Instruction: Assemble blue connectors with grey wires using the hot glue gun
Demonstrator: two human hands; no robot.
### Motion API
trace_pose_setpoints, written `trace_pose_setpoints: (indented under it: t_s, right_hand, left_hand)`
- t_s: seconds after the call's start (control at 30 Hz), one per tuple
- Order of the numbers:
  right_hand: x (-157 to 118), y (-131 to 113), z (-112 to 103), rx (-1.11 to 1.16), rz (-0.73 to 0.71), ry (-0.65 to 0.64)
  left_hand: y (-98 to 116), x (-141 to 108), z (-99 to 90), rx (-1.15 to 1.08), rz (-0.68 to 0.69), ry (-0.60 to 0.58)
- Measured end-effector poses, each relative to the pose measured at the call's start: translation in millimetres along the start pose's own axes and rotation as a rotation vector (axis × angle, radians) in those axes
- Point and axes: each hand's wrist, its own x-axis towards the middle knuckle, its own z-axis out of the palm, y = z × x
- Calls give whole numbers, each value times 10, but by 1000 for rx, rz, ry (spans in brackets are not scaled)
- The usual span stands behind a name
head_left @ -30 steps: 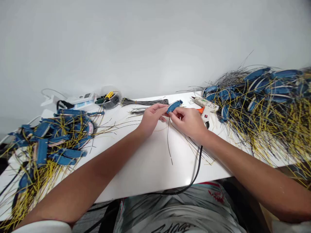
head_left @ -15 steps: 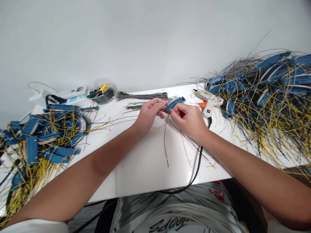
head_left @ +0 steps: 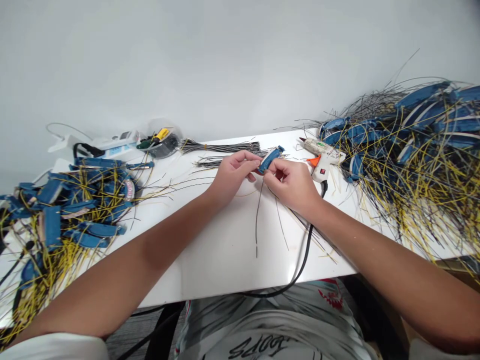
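Apparently, on the left lies a pile of wired blue curved pieces [head_left: 51, 225]. In the middle, above the table [head_left: 210, 260], the left hand [head_left: 234, 175] and right hand [head_left: 288, 181] hold one blue curved piece [head_left: 270, 161] by its near end, in narrow pinch. It looks light and stiff; its thin wires [head_left: 257, 220] seem easily bent, so the body gives safer hold. To the right rests a glue gun [head_left: 325, 159].
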Motion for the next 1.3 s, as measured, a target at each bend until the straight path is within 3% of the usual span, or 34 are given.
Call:
trace_pose_setpoints:
  t_s: [0.7,1.3]
  right_hand:
    - [18,22,-42,-102,-92,33]
    - [32,29,-51,-118,-135,67]
  left_hand:
    - [-18,-9,18,32,90,-11]
    - [5,-21,11,13,39,26]
